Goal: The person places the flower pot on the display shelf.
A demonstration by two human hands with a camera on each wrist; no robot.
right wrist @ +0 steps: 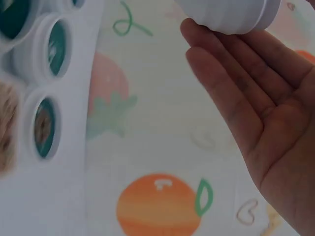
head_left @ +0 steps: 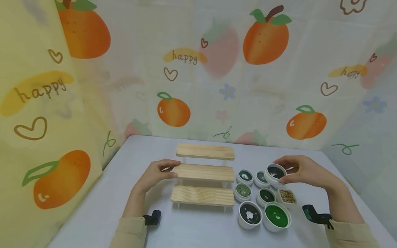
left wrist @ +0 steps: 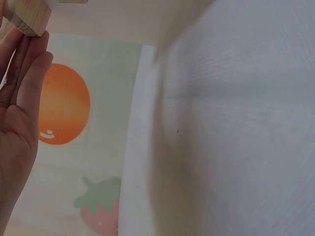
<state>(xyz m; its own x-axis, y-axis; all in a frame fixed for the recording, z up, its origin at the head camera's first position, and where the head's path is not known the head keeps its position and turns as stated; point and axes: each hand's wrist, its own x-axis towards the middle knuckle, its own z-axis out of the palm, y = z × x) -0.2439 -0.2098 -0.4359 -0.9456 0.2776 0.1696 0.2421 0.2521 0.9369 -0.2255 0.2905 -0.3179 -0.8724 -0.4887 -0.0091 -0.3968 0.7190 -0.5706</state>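
A three-tier stand with pale wooden shelves (head_left: 204,172) and white supports is in the middle of the table. My left hand (head_left: 156,175) pinches the left end of its middle shelf; in the left wrist view the fingertips reach the wooden shelf end (left wrist: 32,17). To the right of the stand, my right hand (head_left: 305,172) grips a small round white cup (head_left: 275,171) with a dark filling, raised over the other cups. The right wrist view shows this cup's white wall (right wrist: 229,14) between the thumb side and fingers, partly cut off.
Several white cups stand close together right of the stand, including one with a bright green filling (head_left: 277,216) and a dark one (head_left: 250,213). A squarish container of tan bits (head_left: 287,196) is beside them. Fruit-printed cloth (head_left: 198,103) hangs behind the white table (head_left: 192,229).
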